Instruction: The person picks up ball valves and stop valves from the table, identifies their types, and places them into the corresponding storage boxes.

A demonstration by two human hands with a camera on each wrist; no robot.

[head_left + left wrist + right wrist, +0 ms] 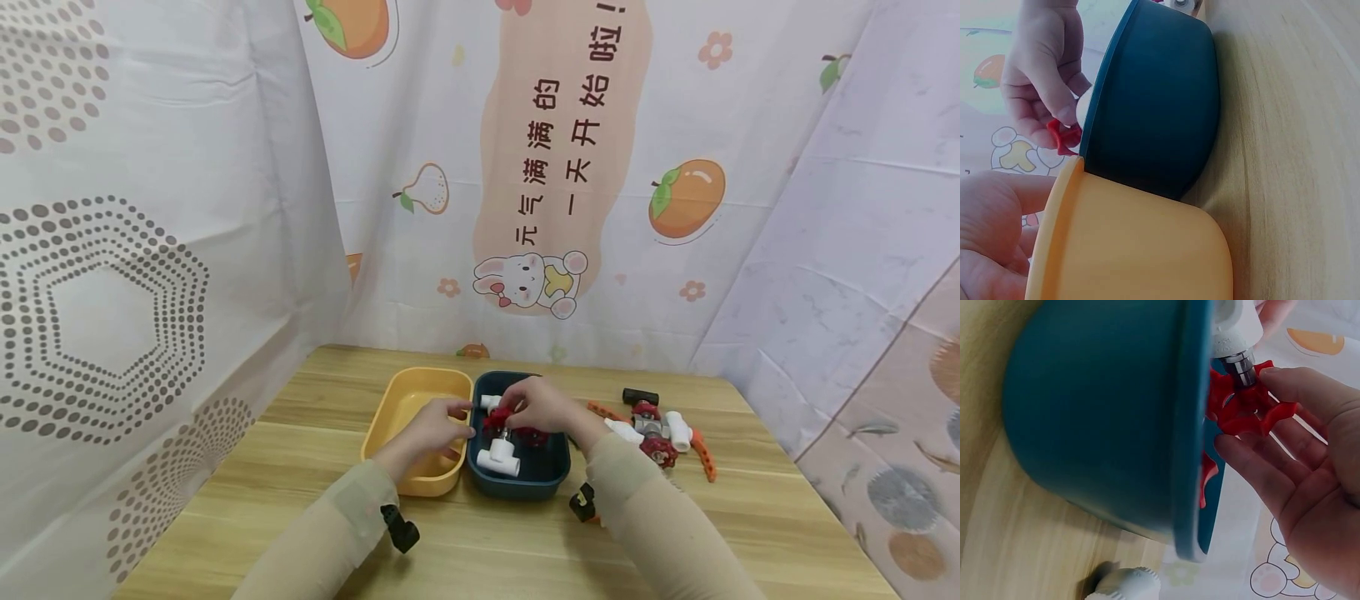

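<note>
A dark blue tray (525, 483) stands beside a yellow tray (405, 408) on the wooden table. Over the blue tray is a white valve (1235, 322) with a red handwheel (1244, 406). My right hand (517, 412) curls its fingers and thumb round the handwheel. My left hand (459, 421) reaches across the yellow tray's right rim, and a fingertip (1272, 309) touches the valve's white body. A white T-shaped fitting (498, 457) and a second red handwheel (1207, 478) lie in the blue tray. The left wrist view shows both trays' outer walls (1154, 106) and the right hand's fingers (1041, 69).
To the right of the blue tray lies a heap of parts: a black pipe piece (640, 397), white fittings (678, 429), a red-handled valve (660, 450) and orange strips (705, 458). Printed cloth walls close in the table on three sides.
</note>
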